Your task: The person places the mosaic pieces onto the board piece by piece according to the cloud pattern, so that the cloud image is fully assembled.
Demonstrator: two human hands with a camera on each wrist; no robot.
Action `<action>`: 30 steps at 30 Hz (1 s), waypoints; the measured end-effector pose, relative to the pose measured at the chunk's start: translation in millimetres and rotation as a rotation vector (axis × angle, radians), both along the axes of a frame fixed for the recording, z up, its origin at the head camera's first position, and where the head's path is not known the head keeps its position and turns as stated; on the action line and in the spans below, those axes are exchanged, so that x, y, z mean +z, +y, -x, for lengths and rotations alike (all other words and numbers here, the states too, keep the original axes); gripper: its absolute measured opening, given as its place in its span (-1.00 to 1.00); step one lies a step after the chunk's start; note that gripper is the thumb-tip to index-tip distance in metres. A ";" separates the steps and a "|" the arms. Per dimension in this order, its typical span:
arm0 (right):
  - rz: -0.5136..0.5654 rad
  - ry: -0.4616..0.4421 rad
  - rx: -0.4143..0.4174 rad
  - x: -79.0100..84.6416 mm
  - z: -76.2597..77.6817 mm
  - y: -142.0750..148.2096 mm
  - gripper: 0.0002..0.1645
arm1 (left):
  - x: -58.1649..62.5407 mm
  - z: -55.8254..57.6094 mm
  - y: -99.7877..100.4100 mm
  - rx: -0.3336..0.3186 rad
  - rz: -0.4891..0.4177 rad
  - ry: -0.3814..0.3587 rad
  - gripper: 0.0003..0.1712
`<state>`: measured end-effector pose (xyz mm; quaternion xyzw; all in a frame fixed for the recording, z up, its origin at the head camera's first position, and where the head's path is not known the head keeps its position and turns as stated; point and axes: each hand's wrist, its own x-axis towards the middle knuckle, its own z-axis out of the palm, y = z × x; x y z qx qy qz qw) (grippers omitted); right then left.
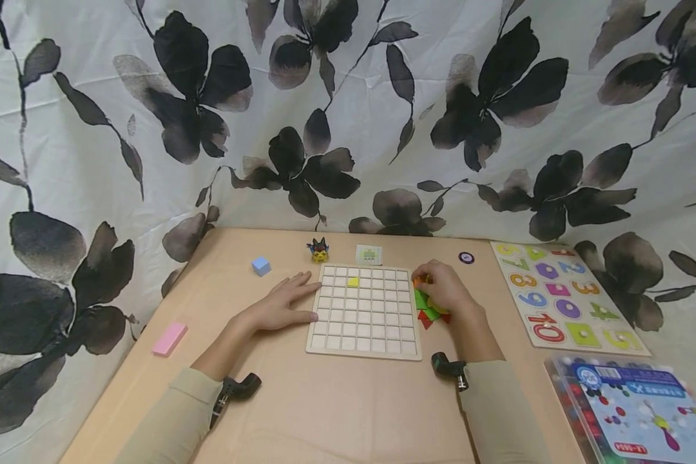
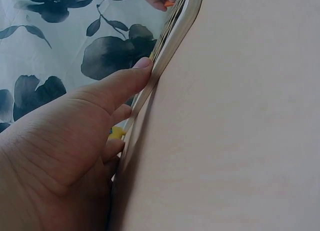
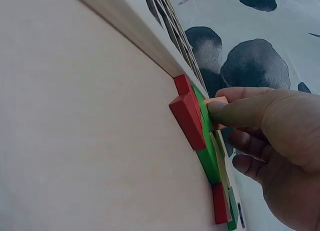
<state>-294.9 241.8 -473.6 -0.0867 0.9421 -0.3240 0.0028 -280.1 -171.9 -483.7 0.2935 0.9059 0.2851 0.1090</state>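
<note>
A pale wooden grid board [image 1: 364,310] lies in the middle of the table with one yellow square tile [image 1: 353,281] set in it. My left hand [image 1: 284,303] lies flat on the table, its fingers straight and its thumb against the board's left edge [image 2: 165,56]. My right hand [image 1: 443,288] is at the board's right edge over a pile of red and green blocks [image 1: 428,309], and pinches an orange piece [image 3: 217,103] between thumb and fingers. In the right wrist view the red and green blocks [image 3: 197,128] lie just below the fingertips.
A number puzzle board [image 1: 562,293] lies at the right, with a plastic box [image 1: 638,406] in front of it. A blue cube [image 1: 261,265], a small figure [image 1: 318,250], a card [image 1: 369,254] and a purple disc [image 1: 466,258] sit behind the grid. A pink block [image 1: 169,339] lies left.
</note>
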 end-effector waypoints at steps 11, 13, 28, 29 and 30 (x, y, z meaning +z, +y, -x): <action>0.137 0.104 -0.026 21.1 -6.1 5.7 -0.72 | 0.4 3.8 -0.3 -0.003 0.011 0.011 -0.07; 0.193 0.143 -0.033 24.4 -6.6 3.7 -0.70 | 0.9 3.1 -0.1 -0.007 0.004 0.010 -0.07; 0.512 0.121 -0.016 27.0 -5.6 -28.9 -0.61 | -1.1 0.6 -0.7 -0.009 -0.005 0.013 -0.08; 0.528 0.102 -0.017 26.4 -5.4 -32.1 -0.61 | -1.6 0.9 -0.9 -0.008 -0.006 0.012 -0.07; 0.537 0.090 -0.014 25.9 -5.1 -35.6 -0.60 | -2.1 1.2 -1.2 -0.007 -0.007 0.010 -0.07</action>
